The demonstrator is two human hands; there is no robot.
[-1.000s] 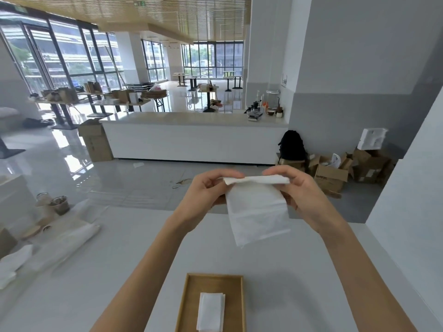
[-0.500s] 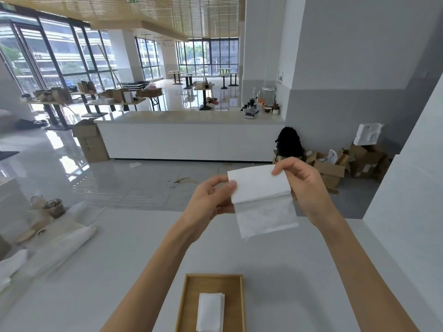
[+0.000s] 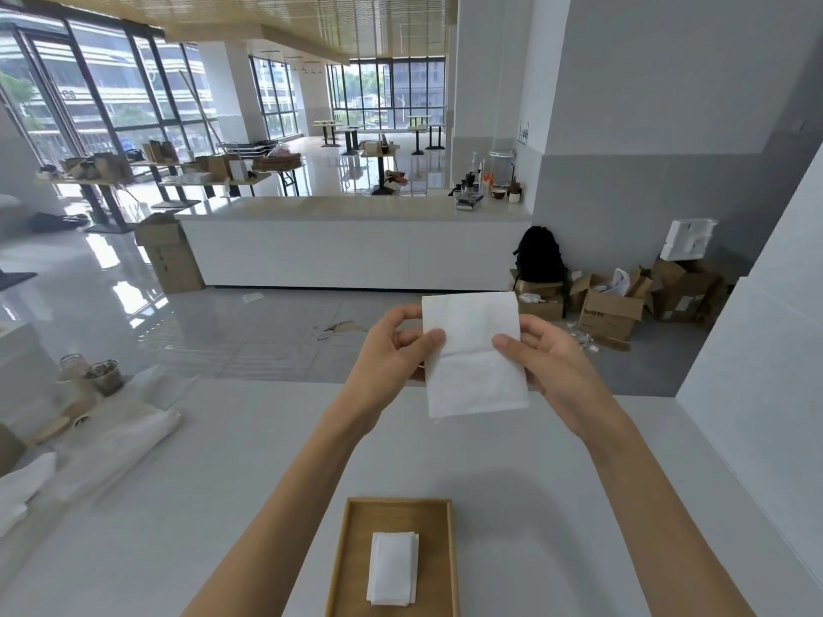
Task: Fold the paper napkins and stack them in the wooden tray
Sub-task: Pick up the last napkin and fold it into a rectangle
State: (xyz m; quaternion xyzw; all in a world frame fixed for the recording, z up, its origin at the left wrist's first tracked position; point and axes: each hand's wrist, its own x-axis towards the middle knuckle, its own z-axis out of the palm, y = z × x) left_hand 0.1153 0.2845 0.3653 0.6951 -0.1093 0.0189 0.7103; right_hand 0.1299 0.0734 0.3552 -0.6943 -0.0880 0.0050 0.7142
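both hands are raised above the white table [image 3: 187, 505], holding one white paper napkin [image 3: 474, 356] upright in the air between them. the left hand [image 3: 392, 349] pinches the napkin's left edge – thumb on the near face, about halfway down, with the other fingers curled behind the sheet. the right hand [image 3: 547, 362] pinches the right edge the same way, thumb pressed on the near face and fingers hidden behind the paper. a faint horizontal crease runs across the napkin at thumb height, and its lower part hangs free below the hands, well above the table.

near the bottom of the view, the wooden tray [image 3: 352, 563] sits on the table between the two forearms. inside it lies a small stack of folded napkins [image 3: 394, 567], long side running near to far, roughly centred and apart from the tray's walls.

at the left edge of the table there is some clear plastic wrapping [image 3: 129, 434] and a couple of cups [image 3: 104, 376] – blurred, so their contents cannot be told. far beyond the table stands a long white counter [image 3: 352, 247], with a black backpack [image 3: 539, 256] and open cardboard boxes [image 3: 610, 309] on the floor to its right.
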